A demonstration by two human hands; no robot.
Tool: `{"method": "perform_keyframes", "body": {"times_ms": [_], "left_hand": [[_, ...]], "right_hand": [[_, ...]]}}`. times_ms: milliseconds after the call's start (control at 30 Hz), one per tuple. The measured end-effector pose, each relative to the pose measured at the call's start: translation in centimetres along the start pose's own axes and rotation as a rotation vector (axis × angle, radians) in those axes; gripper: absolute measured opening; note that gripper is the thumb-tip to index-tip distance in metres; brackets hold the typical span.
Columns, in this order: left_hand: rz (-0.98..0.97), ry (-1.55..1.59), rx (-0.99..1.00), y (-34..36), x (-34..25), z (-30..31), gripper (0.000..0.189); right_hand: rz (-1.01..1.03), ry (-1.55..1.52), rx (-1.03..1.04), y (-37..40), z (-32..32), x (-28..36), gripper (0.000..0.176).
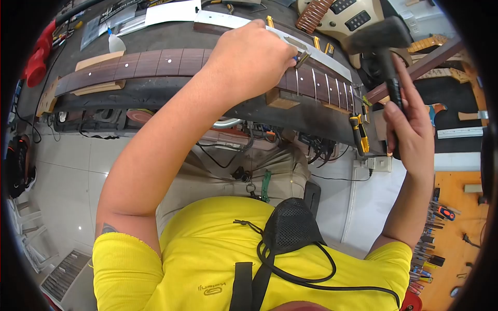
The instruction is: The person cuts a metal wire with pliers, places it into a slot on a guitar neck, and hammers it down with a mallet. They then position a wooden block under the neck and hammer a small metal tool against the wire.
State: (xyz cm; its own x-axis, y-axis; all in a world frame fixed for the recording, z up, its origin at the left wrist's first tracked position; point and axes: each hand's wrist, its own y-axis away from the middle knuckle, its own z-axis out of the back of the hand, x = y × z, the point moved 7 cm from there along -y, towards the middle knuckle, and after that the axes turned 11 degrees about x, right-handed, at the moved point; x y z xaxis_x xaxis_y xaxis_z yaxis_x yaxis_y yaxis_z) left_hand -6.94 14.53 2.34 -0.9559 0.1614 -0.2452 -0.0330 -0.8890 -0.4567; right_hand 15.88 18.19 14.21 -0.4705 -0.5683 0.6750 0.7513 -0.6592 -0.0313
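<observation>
A long dark guitar fretboard (150, 63) with white dot inlays lies across a dark padded bench, resting on wooden blocks. My left hand (251, 59) sits on it near its right part, pinching a small metal fret piece (302, 58) against the wood. Several silver frets (327, 83) are seated to the right of that spot. My right hand (410, 124) is raised at the right, closed around the black handle of a black-headed mallet (376, 36), whose head hangs above the fretboard's right end.
A metal ruler (311, 49) lies behind the fretboard. A cream guitar body (342, 18) is at the back right. A red tool (39, 52) sits far left. Yellow-black hand tools (359, 132) hang at the bench edge; screwdrivers (430, 243) lie lower right.
</observation>
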Motion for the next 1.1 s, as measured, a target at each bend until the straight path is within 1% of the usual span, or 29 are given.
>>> {"method": "perform_keyframes", "body": {"times_ms": [33, 67, 133, 167, 233, 333, 467, 533, 567, 633, 667, 767, 800, 900, 1100], "left_hand": [[-0.011, -0.007, -0.051, 0.0, 0.0, 0.3, 0.022], [-0.006, 0.0, -0.056, 0.1, 0.1, 0.3, 0.022], [0.008, 0.086, 0.016, 0.0, 0.3, 0.0, 0.024], [0.01, 0.093, 0.011, -0.1, 0.3, 0.3, 0.024], [0.062, 0.171, 0.117, -0.4, 0.6, 0.0, 0.025], [0.056, 0.217, 0.133, -0.5, 0.7, 0.3, 0.025], [0.044, 0.249, 0.095, -0.7, 1.0, 0.3, 0.026], [0.099, 0.34, 0.13, -1.0, 1.7, 0.1, 0.024], [0.093, 0.337, 0.134, -1.1, 2.0, 0.0, 0.024], [-0.004, 0.533, 0.001, -1.2, 2.6, 0.3, 0.024], [-0.044, 0.577, -0.033, -1.5, 2.9, 0.4, 0.026], [-0.027, 0.56, -0.034, -1.6, 2.8, 0.7, 0.028], [-0.005, 0.561, 0.024, -1.5, 2.5, 0.6, 0.027], [-0.015, 0.61, 0.041, -1.3, 2.5, 0.2, 0.025], [-0.041, 0.543, 0.018, -1.2, 2.3, 0.3, 0.026]], "right_hand": [[-0.012, 0.003, 0.091, -0.5, -0.9, 0.2, 0.069], [-0.014, 0.011, 0.096, -0.9, -1.4, 0.6, 0.069], [-0.016, 0.041, 0.088, -1.7, -2.3, 1.3, 0.063], [-0.018, 0.048, 0.09, -2.0, -2.2, 1.4, 0.063], [0.002, 0.044, 0.172, -2.4, -2.4, 1.6, 0.062], [-0.015, 0.0, 0.154, -2.3, -2.3, 1.8, 0.061], [-0.006, -0.023, 0.122, -1.9, -1.5, 1.5, 0.061], [-0.011, -0.054, 0.066, -1.6, -1.2, 1.4, 0.06], [-0.012, -0.058, 0.06, -1.5, -1.1, 1.2, 0.06], [0.001, -0.127, 0.056, -1.2, -0.9, 0.9, 0.06], [-0.003, -0.129, 0.053, -1.1, -0.8, 0.8, 0.06], [0.002, -0.168, 0.045, -1.0, -0.5, 0.8, 0.059], [0.012, -0.173, 0.045, -1.0, -0.3, 0.7, 0.059], [0.013, -0.166, 0.028, -1.0, 0.0, 0.7, 0.059], [-0.002, -0.141, 0.035, -0.7, 0.0, 0.2, 0.063]]}}
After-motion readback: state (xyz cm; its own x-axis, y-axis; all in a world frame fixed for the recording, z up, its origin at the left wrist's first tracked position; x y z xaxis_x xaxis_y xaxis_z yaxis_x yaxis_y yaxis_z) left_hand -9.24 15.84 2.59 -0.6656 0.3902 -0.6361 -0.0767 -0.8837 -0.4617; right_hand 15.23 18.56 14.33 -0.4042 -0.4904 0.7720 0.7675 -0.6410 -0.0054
